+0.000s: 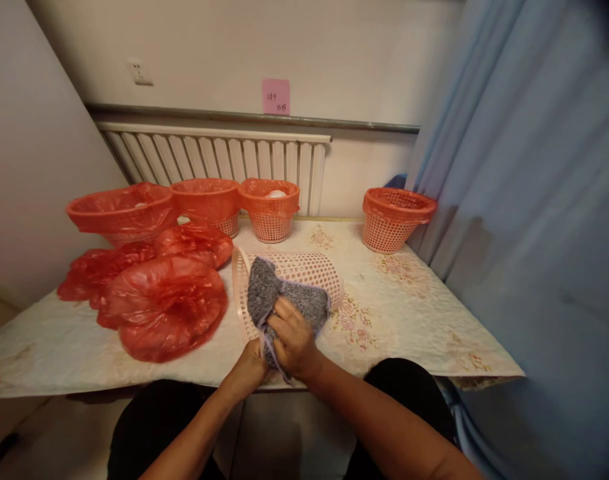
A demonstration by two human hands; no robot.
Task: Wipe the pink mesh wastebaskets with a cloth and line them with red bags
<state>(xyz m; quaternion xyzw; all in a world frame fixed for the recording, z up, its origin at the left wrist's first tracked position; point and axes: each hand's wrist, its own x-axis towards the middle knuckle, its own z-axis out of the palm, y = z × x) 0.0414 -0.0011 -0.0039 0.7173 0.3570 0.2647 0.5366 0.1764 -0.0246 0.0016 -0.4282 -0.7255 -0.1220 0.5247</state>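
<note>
Gripping the one grey cloth (304,301), the right hand (293,337) presses it against the bare basket (307,267), which lies on its side. The left hand (254,363) is curled closed by the basket's rim and the cloth's lower edge; which it grasps, I cannot tell. Four upright baskets (270,225) with red liners (209,193) stand beyond the bare basket, three left, one right. The rightmost of those three holds one white item (276,194). Crumpled red bags (167,307) lie left of the bare basket.
</note>
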